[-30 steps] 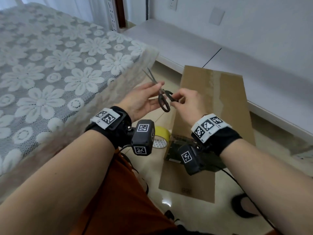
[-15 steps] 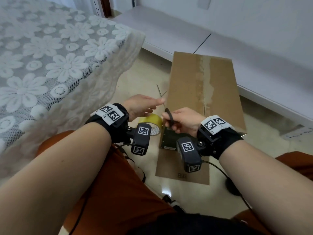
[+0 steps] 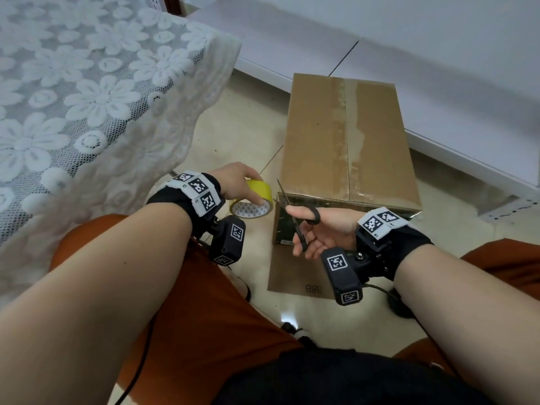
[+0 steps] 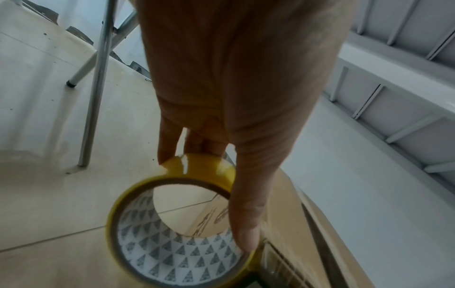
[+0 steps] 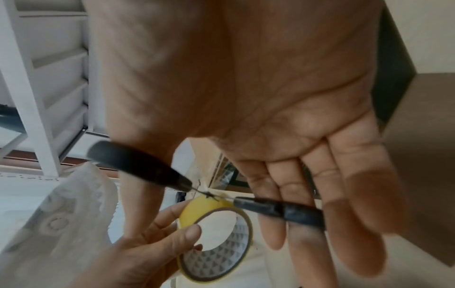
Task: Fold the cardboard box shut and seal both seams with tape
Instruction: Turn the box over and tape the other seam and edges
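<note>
Around: lace tablecloth [image 3: 87,92] at left, white shelf boards [image 3: 423,45] behind | box [image 3: 347,135]: brown cardboard on the floor, top flaps closed, tape along the seam | left hand [image 3: 233,179] grips yellow tape roll [image 3: 254,200] beside the box | right hand [image 3: 318,229] holds black scissors [image 3: 301,220], thumb in one loop

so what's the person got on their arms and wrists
Both forearms are bare, with no sleeves. Each wrist has a black band: the left wrist band and the right wrist band both carry white patches printed with black square code markers. A black boxy camera with the same markers hangs under each wrist, and thin black cables trail off.
</note>
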Demonstrator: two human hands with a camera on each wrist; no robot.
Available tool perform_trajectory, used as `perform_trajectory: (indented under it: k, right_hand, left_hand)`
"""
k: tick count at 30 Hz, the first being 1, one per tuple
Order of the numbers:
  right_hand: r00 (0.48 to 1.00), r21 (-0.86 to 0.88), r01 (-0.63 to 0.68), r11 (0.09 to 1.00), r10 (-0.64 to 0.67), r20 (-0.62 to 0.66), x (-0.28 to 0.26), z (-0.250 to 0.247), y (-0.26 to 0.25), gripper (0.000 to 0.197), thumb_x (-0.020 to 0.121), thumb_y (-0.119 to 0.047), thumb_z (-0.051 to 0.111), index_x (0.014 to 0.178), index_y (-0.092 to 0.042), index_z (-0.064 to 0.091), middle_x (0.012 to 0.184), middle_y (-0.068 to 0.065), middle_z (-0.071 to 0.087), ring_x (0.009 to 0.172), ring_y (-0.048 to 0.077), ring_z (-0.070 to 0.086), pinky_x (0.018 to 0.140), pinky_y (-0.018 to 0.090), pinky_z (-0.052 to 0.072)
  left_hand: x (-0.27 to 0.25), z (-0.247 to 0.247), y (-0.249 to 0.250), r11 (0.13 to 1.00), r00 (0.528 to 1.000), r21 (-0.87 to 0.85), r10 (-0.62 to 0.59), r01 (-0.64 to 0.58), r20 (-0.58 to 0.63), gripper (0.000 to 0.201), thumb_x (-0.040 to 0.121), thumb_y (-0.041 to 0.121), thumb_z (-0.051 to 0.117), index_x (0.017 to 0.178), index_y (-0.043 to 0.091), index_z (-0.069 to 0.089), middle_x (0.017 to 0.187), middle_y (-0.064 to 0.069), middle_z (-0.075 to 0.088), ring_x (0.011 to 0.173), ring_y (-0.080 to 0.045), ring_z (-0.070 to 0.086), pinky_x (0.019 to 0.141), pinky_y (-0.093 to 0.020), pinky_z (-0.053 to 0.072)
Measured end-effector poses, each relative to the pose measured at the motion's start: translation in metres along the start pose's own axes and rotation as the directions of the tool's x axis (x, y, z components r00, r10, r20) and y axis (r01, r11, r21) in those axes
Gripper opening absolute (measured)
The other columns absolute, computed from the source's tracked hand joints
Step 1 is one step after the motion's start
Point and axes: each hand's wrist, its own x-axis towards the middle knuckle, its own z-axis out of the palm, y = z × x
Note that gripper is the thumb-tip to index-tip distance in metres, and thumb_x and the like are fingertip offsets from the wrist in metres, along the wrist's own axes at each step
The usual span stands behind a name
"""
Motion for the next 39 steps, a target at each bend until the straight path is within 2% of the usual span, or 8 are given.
perform_trajectory:
  k: [10, 15, 19, 21, 26, 30, 33, 39]
  right_hand:
    - [0.994, -0.108, -0.110, 0.988, 0.111, 0.002, 0.007, 0.009, 0.005, 0.093, 0.034, -0.084, 0.069, 0.088, -0.008, 0.061, 0.087, 0.013, 0.071, 0.074, 0.025, 0.062, 0.099, 0.042, 0.041]
    - [0.995, -0.033, -0.069, 0.997, 0.067, -0.068, 0.016, 0.026, -0.002, 0.082, 0.052, -0.079, 0.056, 0.092, -0.007, 0.057, 0.086, 0.013, 0.069, 0.072, 0.023, 0.066, 0.080, 0.032, 0.053]
    - [0.990, 0.053, -0.044, 0.998, 0.050, -0.133, 0.028, 0.038, -0.006, 0.096, 0.049, -0.081, 0.060, 0.108, -0.006, 0.053, 0.086, 0.013, 0.067, 0.069, 0.024, 0.067, 0.084, 0.040, 0.053]
    - [0.986, 0.105, -0.002, 0.994, 0.020, -0.167, 0.033, 0.044, -0.009, 0.085, 0.065, -0.078, 0.056, 0.112, -0.009, 0.047, 0.088, 0.014, 0.064, 0.063, 0.024, 0.067, 0.067, 0.033, 0.058]
    - [0.980, 0.154, 0.021, 0.988, 0.010, -0.200, 0.039, 0.048, -0.015, 0.076, 0.073, -0.078, 0.048, 0.107, -0.011, 0.048, 0.089, 0.012, 0.065, 0.069, 0.026, 0.066, 0.067, 0.027, 0.054]
    - [0.963, 0.110, 0.036, 0.993, -0.005, -0.269, 0.043, 0.049, -0.018, 0.074, 0.076, -0.076, 0.048, 0.103, -0.008, 0.051, 0.082, 0.011, 0.065, 0.055, 0.020, 0.061, 0.048, 0.022, 0.049]
    - [0.950, 0.077, 0.038, 0.996, -0.012, -0.313, 0.047, 0.049, -0.017, 0.070, 0.077, -0.075, 0.050, 0.087, -0.006, 0.055, 0.069, 0.008, 0.064, 0.047, 0.017, 0.054, 0.046, 0.021, 0.043]
    - [0.948, 0.062, 0.001, 0.998, 0.019, -0.319, 0.047, 0.048, -0.013, 0.069, 0.074, -0.075, 0.052, 0.085, -0.007, 0.054, 0.067, 0.007, 0.062, 0.048, 0.018, 0.052, 0.046, 0.020, 0.042]
  left_hand:
    - [-0.002, -0.009, 0.004, 0.999, 0.999, 0.049, -0.001, -0.002, 0.055, 0.055, 0.075, 0.036, 0.078, 0.124, 0.023, 0.056, 0.123, -0.003, 0.052, 0.100, -0.020, 0.049, 0.086, -0.033, 0.045]
    - [-0.001, -0.011, 0.005, 0.998, 0.999, 0.059, -0.007, 0.004, 0.048, 0.045, 0.074, 0.038, 0.079, 0.113, 0.026, 0.059, 0.115, -0.001, 0.055, 0.103, -0.021, 0.052, 0.086, -0.033, 0.046]
    - [0.001, -0.013, 0.005, 0.997, 0.998, 0.079, -0.021, 0.016, 0.061, 0.051, 0.075, 0.042, 0.077, 0.120, 0.025, 0.059, 0.119, 0.000, 0.055, 0.110, -0.021, 0.051, 0.095, -0.037, 0.045]
    - [0.002, -0.013, 0.006, 0.996, 0.997, 0.089, -0.019, 0.012, 0.072, 0.054, 0.075, 0.043, 0.076, 0.123, 0.025, 0.058, 0.123, 0.000, 0.056, 0.112, -0.020, 0.051, 0.097, -0.037, 0.044]
    - [0.003, -0.014, 0.007, 0.993, 0.996, 0.118, -0.012, 0.001, 0.092, 0.055, 0.078, 0.042, 0.073, 0.127, 0.023, 0.056, 0.127, 0.000, 0.055, 0.111, -0.019, 0.050, 0.097, -0.035, 0.042]
    - [0.005, -0.015, 0.007, 0.990, 0.995, 0.142, -0.017, 0.002, 0.102, 0.053, 0.080, 0.041, 0.072, 0.128, 0.024, 0.055, 0.128, -0.001, 0.055, 0.114, -0.020, 0.050, 0.098, -0.035, 0.042]
    - [0.005, -0.015, 0.007, 0.986, 0.993, 0.168, -0.030, 0.010, 0.115, 0.054, 0.082, 0.041, 0.071, 0.130, 0.024, 0.053, 0.131, -0.002, 0.053, 0.117, -0.022, 0.049, 0.098, -0.035, 0.041]
    - [0.003, -0.019, 0.010, 0.983, 0.994, 0.181, -0.012, -0.008, 0.112, 0.052, 0.083, 0.037, 0.070, 0.130, 0.022, 0.053, 0.131, -0.003, 0.053, 0.115, -0.022, 0.049, 0.097, -0.036, 0.042]
